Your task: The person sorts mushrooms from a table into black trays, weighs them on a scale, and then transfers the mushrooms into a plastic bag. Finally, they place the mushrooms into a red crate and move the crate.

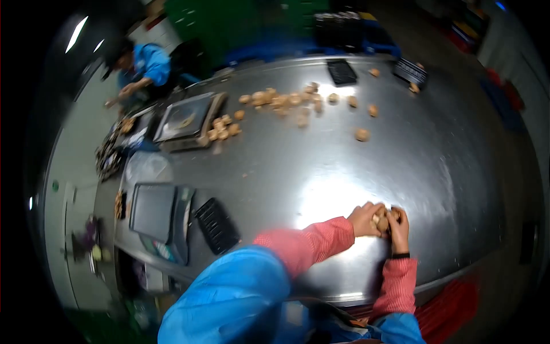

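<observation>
Both hands are cupped together over the right front part of the metal table (275, 195), around a small cluster of tan, rounded pieces (382, 224) that look like mushrooms. My left hand (364, 220) curls round the cluster from the left. On the other side, my right hand (400, 230) bends its fingers over it, with a dark band at the wrist. Palms and fingers hide part of the cluster. Red checked sleeves cover both forearms.
Loose mushrooms (281, 100) lie scattered along the table's far side. Black trays (342, 73) (216, 226) and a small dark crate (410, 72) rest on it. Scales (153, 212) (184, 117) stand on the left. Beyond the far left corner, a person in blue (150, 63) bends forward.
</observation>
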Demonstrator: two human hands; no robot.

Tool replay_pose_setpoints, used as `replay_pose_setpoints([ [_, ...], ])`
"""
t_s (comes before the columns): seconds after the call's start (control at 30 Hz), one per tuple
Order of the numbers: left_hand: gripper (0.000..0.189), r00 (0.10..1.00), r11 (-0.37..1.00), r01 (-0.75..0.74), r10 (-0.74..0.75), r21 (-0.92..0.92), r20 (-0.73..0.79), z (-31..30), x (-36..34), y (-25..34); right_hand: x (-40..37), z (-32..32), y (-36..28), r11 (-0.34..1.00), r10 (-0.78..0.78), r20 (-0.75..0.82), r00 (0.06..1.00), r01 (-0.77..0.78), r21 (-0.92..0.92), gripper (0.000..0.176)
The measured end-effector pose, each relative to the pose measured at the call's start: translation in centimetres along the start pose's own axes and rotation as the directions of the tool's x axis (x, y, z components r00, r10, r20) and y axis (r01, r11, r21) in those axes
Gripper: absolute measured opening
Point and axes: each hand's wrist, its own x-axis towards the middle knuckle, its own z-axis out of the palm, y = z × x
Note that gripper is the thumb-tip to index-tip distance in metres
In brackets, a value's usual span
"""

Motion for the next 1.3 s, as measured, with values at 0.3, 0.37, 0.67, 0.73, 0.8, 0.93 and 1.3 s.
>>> replay_pose_setpoints([
  [0.3,0.077,0.996,0.985,0.083,-0.085,-0.150,-0.009,-9.5,-18.6,1.2,-14.8,11.9,-4.6,0.983,0.163,0.260,0.952,-0.179,0.036,0.037],
  [0.37,0.077,0.992,0.984,0.100,-0.110,-0.148,-0.062,-11.4,-22.2,1.8,-16.6,13.8,-4.2,0.995,0.085,0.310,0.947,-0.099,0.027,0.037],
  [0.67,0.076,0.958,0.936,0.197,-0.247,-0.292,-0.146,-15.9,-34.0,2.4,-24.4,21.6,-6.4,0.994,0.104,0.452,0.886,-0.105,-0.024,0.035],
  [0.73,0.075,0.959,0.946,0.198,-0.242,-0.257,-0.150,-16.3,-35.5,2.4,-25.8,22.3,-6.2,0.995,0.096,0.448,0.889,-0.090,-0.035,0.036],
  [0.8,0.084,0.964,0.949,0.231,-0.254,-0.216,-0.085,-15.5,-36.8,1.3,-27.0,22.5,-5.4,0.997,0.071,0.446,0.892,-0.049,-0.061,0.036],
  [0.93,0.089,0.966,0.949,0.257,-0.260,-0.184,0.006,-16.4,-39.3,1.7,-28.5,22.3,-2.1,0.995,0.033,0.456,0.889,0.013,-0.098,0.038],
  [1.3,0.076,0.983,0.954,0.182,-0.180,-0.240,0.030,-16.5,-42.2,4.7,-33.6,20.9,-0.4,0.998,0.059,0.264,0.963,-0.055,-0.024,0.033],
])
